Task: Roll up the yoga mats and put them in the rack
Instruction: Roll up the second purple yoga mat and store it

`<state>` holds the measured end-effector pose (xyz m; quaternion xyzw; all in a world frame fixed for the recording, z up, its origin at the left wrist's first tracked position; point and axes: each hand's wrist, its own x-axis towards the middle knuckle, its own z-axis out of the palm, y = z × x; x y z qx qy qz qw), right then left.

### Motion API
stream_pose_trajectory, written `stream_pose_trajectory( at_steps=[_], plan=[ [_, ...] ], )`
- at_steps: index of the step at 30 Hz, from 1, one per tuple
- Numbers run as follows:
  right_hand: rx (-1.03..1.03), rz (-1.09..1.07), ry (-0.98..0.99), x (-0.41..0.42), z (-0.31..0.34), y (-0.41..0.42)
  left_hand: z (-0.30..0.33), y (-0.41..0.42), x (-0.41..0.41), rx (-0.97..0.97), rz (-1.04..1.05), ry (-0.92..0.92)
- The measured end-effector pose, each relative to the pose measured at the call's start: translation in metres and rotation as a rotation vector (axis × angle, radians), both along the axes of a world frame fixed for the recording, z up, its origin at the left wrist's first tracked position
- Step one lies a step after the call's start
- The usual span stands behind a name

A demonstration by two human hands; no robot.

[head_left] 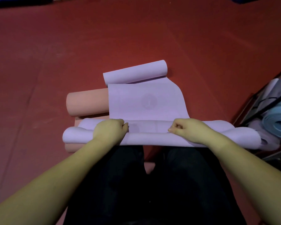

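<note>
Lilac mat half rolled, both hands clamped on the roll.

Nearest: dark trousers, knees down on the red floor (39, 54). Just past them the lilac mat's (146, 103) rolled part lies crosswise, long axis left to right, both ends bulging loose. The left hand (109, 129) and right hand (185, 129) sit apart on it, fingers curled over its top edge, equally near (neither leads). The unrolled stretch runs straight away from the hands, so the roll likely goes forward. It drapes over a rolled pink mat (88, 102), and its far end curls up by itself. The rack (263, 104) stands right, cut off by the frame edge, a blue mat (277, 124) inside. Fingertips hidden; what pink lies under the roll's left end is unclear.
</note>
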<state>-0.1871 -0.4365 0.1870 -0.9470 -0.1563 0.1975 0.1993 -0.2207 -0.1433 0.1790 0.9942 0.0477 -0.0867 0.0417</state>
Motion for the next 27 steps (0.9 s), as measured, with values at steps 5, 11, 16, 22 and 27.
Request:
stream_pose_trajectory(
  at_steps=[5,11,16,22,27],
  plan=[
    [-0.14,0.07,-0.059,0.007,0.0,0.009,-0.005,0.001,0.016,0.008,-0.048,0.093],
    [-0.226,0.095,-0.638,-0.02,-0.008,0.01,-0.006,0.01,0.03,-0.035,0.027,0.18],
    [-0.193,0.079,-0.777,-0.046,-0.022,0.005,-0.002,0.011,0.041,-0.118,0.002,0.248],
    [-0.35,0.122,-0.784,-0.062,-0.038,0.004,-0.001,0.01,0.045,-0.101,-0.074,0.246],
    [-0.381,0.105,-0.698,-0.04,-0.032,0.005,0.004,0.003,0.032,-0.057,-0.082,0.104]
  ],
)
